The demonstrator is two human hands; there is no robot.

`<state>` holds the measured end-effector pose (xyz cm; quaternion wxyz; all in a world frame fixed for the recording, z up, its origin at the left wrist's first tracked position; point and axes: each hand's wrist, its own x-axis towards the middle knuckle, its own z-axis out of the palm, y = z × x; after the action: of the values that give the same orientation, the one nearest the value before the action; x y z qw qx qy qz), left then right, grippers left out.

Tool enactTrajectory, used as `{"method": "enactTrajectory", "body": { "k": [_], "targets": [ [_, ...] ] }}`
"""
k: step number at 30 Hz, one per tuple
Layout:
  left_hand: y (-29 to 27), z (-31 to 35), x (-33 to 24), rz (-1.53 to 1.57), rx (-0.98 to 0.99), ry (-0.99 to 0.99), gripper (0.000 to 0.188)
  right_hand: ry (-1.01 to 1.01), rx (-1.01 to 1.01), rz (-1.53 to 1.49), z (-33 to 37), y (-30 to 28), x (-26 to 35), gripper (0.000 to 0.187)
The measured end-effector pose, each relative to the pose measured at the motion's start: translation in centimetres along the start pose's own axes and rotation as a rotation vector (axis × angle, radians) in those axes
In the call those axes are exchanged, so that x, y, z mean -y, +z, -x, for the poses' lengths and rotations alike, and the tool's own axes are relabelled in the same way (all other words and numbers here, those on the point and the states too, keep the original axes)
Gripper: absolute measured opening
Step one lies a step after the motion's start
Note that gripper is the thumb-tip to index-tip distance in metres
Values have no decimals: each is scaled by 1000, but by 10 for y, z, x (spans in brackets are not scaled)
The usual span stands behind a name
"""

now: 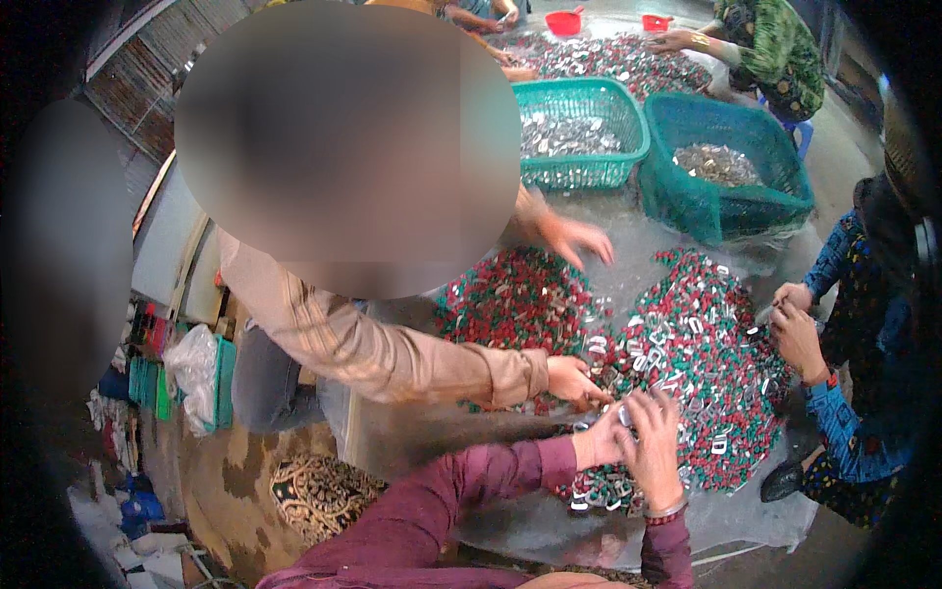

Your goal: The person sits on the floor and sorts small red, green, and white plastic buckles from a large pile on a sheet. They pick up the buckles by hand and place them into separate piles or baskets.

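My left hand [595, 444] and my right hand [655, 450] meet over the near part of a pile. Both are closed, fingertips together, around a small silvery metal piece [625, 416]. Its exact kind is too small to make out. Below and beyond them spreads the wide pile of small red and green pieces [697, 363] mixed with silvery oblong metal parts. A co-worker's hand [577, 381] in a tan sleeve reaches into the pile just beyond my left hand. That person's other hand [574, 239] hovers, fingers spread, over a second red and green pile [515, 304].
Beyond the piles stand a green plastic basket [633, 128] of silvery parts and a net-lined green basket [726, 218]. Another person's hands [800, 329] work at the right. Farther off are another pile [628, 61] and red scoops [563, 24]. Plastic sheeting [775, 530] lies underneath.
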<state>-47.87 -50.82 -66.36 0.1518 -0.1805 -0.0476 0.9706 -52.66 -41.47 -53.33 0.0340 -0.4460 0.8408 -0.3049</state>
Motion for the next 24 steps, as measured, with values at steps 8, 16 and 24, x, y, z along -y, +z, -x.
{"method": "enactTrajectory", "body": {
  "k": [8, 16, 24],
  "targets": [
    [128, -62, -90, 181, 358, 144, 39, 184, -333, -123, 22, -48, -22, 26],
    [215, -89, -196, -304, 161, 578, 78, 346, -528, -155, 68, -36, -66, 32],
    [0, 27, 16, -2526, 824, 202, 15, 653, -449, -166, 87, -50, -87, 49]
  ]
}}
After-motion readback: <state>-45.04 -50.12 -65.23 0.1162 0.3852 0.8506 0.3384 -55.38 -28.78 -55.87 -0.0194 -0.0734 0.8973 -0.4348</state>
